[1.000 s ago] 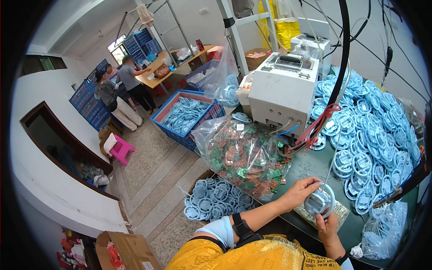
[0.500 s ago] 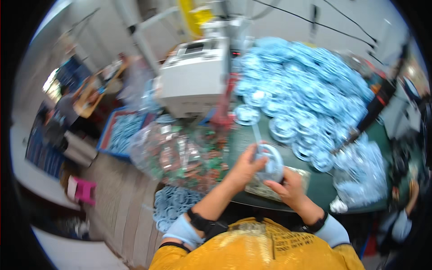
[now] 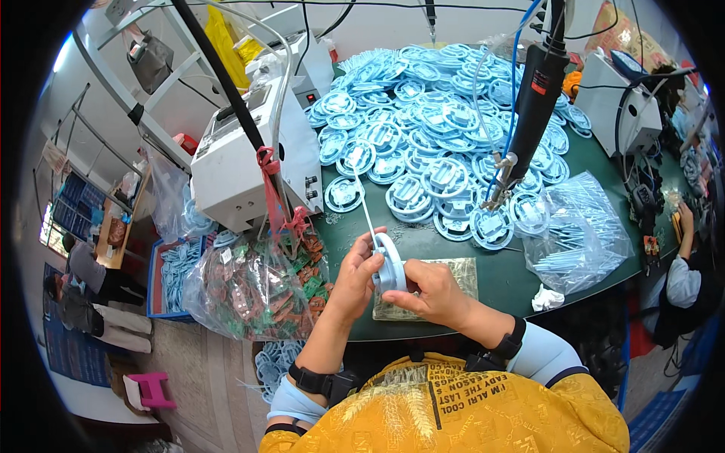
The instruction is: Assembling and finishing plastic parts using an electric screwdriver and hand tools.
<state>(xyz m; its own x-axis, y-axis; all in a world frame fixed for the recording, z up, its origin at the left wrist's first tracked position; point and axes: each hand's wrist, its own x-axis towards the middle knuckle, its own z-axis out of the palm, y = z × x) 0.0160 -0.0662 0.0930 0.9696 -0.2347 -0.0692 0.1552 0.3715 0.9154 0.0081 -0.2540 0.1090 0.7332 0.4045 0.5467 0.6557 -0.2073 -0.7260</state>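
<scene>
A light blue round plastic disc (image 3: 390, 266) is held between both my hands above the front of the green table, turned nearly edge-on. My left hand (image 3: 353, 278) pinches its left side, thumb on its face. My right hand (image 3: 436, 293) grips the lower right rim between thumb and fingers. A thin pale stick (image 3: 367, 210) stands up from the disc beside my left fingertips, tilted away from me; where it meets the disc is hidden. Beyond my hands lies a large heap of similar blue discs (image 3: 445, 177).
A black electric screwdriver (image 3: 535, 98) hangs over the heap. At right are a clear bag of blue sticks (image 3: 578, 238) and crumpled white paper (image 3: 547, 298). A flat mat (image 3: 461, 275) lies beneath my hands. Left are a white machine (image 3: 245, 162) and a bag of circuit boards (image 3: 242, 291).
The whole view has swung, so the heap and machine sit farther left, and the picture is sharper. The disc has turned more edge-on; both hands still hold it.
</scene>
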